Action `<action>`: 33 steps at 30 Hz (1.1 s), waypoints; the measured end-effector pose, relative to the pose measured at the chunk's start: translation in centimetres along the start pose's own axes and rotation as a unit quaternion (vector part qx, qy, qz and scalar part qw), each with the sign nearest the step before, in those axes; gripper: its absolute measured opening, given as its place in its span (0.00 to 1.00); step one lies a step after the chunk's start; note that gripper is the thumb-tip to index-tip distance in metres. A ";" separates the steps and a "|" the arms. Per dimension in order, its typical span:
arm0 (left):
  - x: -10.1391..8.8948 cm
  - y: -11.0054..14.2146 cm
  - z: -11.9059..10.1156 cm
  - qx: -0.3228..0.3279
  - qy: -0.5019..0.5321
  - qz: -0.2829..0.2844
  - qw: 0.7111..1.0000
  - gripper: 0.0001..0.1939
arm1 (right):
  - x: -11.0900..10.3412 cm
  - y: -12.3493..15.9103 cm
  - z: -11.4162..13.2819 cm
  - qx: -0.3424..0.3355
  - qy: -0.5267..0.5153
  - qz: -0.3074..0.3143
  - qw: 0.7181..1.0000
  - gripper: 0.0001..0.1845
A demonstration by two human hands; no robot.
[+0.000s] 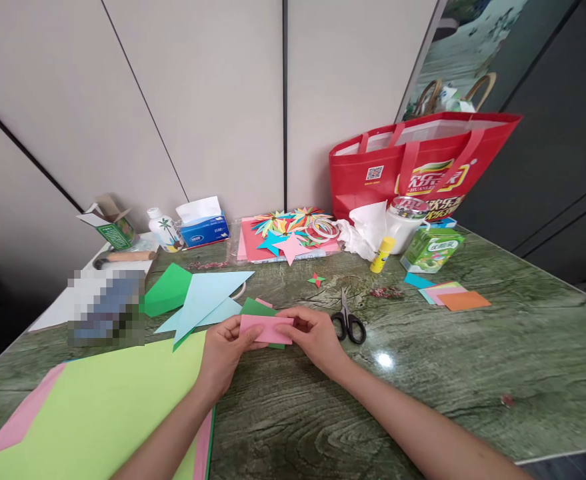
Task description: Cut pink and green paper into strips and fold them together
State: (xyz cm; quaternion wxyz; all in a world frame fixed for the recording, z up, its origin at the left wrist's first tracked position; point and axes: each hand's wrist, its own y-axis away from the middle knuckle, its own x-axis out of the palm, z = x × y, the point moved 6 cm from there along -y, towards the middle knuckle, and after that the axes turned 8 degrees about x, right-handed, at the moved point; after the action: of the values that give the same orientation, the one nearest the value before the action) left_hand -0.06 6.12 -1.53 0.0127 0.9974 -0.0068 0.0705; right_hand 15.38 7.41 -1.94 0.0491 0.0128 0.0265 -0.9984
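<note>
A folded pink paper [267, 330] is stretched level between my two hands, low over the table. My left hand [227, 347] pinches its left end, thumb on top. At the right end my right hand [317, 337] grips it between thumb and fingers. Behind and partly under it shows a green paper [257, 308], mostly hidden. Black-handled scissors [349, 322] lie just right of my right hand, points away from me. Light blue folded paper [213, 300] and a green paper piece [169, 291] rest beyond my left hand.
Large yellow-green sheets [123, 400] cover the front left. A small paper star [316, 280], a yellow glue stick [383, 255] and coloured paper squares [465, 301] lie farther back. Behind stand a tissue pack [204, 231], a white mug [403, 227] and a red bag [367, 183].
</note>
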 end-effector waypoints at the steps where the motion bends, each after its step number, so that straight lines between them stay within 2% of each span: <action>1: 0.0 0.0 0.0 0.001 -0.001 0.001 1.000 0.10 | 0.0 0.0 0.0 0.003 -0.002 0.000 1.000 0.07; 24: 0.1 0.1 -0.3 0.001 -0.017 -0.013 1.000 0.12 | 0.0 -0.1 -0.1 0.000 -0.008 -0.006 1.000 0.06; 33: -0.3 0.0 0.0 0.016 0.004 -0.002 1.000 0.12 | -0.1 -0.1 -0.2 0.001 -0.019 -0.006 1.000 0.06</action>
State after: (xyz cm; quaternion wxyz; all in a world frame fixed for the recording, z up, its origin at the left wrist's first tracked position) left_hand -0.36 6.10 -1.56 -0.0026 0.9972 -0.0038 0.0741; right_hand 15.52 7.51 -2.10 0.0437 -0.0064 0.0244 -0.9987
